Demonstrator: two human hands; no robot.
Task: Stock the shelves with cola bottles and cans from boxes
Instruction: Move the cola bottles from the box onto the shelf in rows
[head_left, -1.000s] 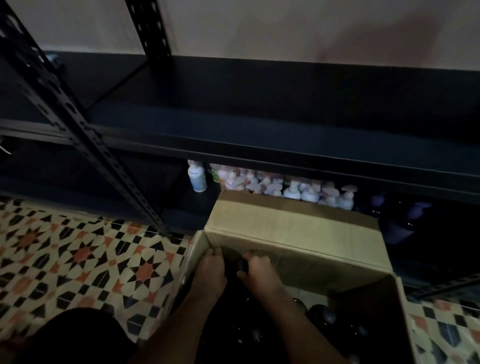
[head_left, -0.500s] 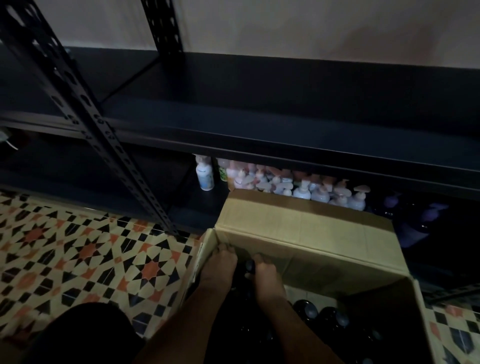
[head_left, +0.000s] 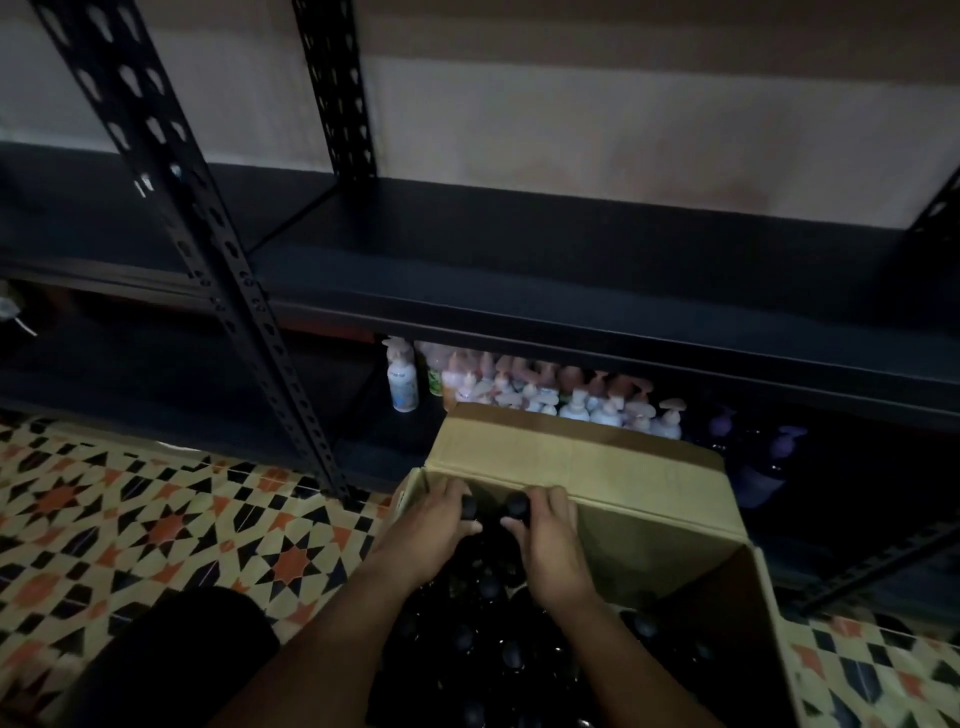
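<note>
Since a second ago: risen out of the far left corner of the open brown cardboard box (head_left: 587, 467), both hands, each now showing a dark round cap above its fingers where earlier only knuckles and shadow could be made out. Also slightly closer and lower, the whole view.

Left hand (head_left: 434, 527) wrapped round the neck of a dark cola bottle (head_left: 469, 506), thumb curled across the front. Right hand (head_left: 548, 540) wrapped likewise round a second dark cola bottle (head_left: 517, 505), just beside the first. Held by the necks, most likely, because nothing else can be reached: packed upright and tight, the remaining dark bottles (head_left: 488, 587), only caps and shoulders showing in the gloom. Two taken at once, one per hand, probably to halve the trips to the rack.

Set on the patterned orange, black and cream tiled floor (head_left: 156, 525), hard against the black slotted-steel shelving unit (head_left: 244, 312), the box, with its far flap folded outward so the lift stays unobstructed. Directly above and behind it, the bare dark middle shelf (head_left: 571, 260), a likely destination within arm's reach. On the bottom shelf behind the flap, a row of pale pump-dispenser bottles (head_left: 545, 395), so that level looks taken at this spot.

Not yet clear of the box, either bottle; bodies hidden below the rim.
</note>
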